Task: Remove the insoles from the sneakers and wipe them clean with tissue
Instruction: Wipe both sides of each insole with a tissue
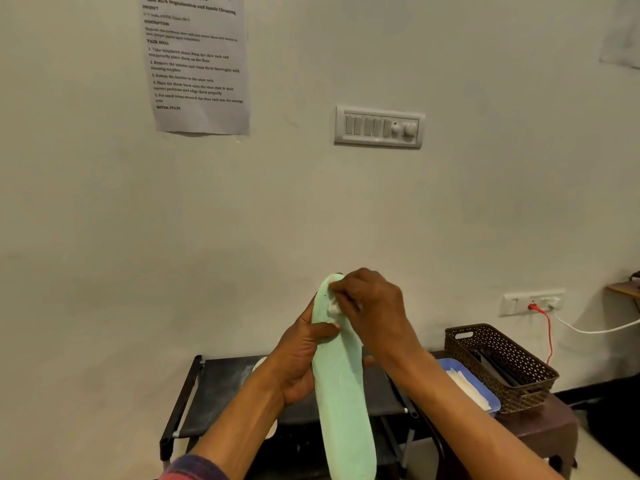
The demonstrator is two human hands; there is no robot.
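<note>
A black shoe rack point(221, 393) stands against the wall, its middle hidden behind the person's forearms and its base cut off by the bottom edge. To its right, a dark stool point(557, 434) carries a brown perforated basket point(502, 365) and a blue tray point(486, 393) of white sheets, partly covered by the right arm.

The pale green insole point(343, 393) is held upright in the air above the rack, its lower end running out of view. The left hand point(301, 358) grips it from the side, thumb across the front. The right hand point(374, 306) pinches a small white tissue point(333, 308) against its upper end; most of the tissue is hidden under the fingers. A pale shape point(260, 364) behind the left wrist is too hidden to identify.
</note>
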